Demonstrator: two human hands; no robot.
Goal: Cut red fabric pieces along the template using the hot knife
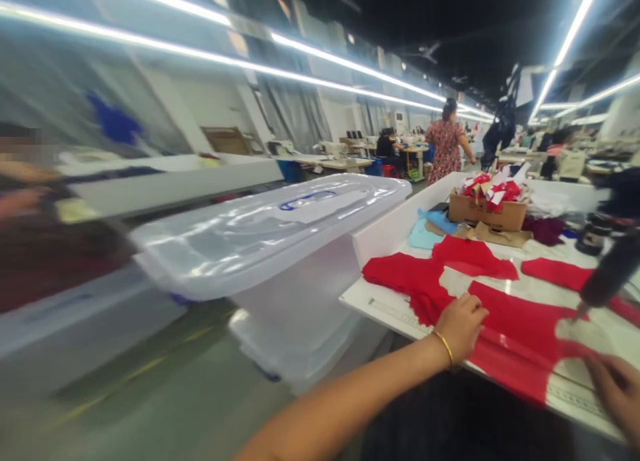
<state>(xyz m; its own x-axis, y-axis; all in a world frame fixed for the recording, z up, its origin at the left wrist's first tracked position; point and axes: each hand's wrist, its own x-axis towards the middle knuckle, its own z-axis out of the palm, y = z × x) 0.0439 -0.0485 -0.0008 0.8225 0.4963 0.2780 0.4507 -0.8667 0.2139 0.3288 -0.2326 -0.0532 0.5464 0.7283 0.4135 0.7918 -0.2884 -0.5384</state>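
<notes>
My left hand, with a gold bangle at the wrist, is closed at the left end of a red fabric piece, its fingertips pinching the cloth. At the right edge of the view my right hand, slightly blurred, has thumb and fingers together on a narrow red part of the same cloth. Part of that hand is cut off by the frame. More red fabric lies crumpled just beyond my left hand. A dark sewing machine head comes down over the cloth near my right hand.
Left of the white table stand stacked translucent plastic boxes with lids. Behind the cloth, a cardboard box holds red and white scraps, beside light-blue fabric. A person stands farther back; another, blurred, is at far left.
</notes>
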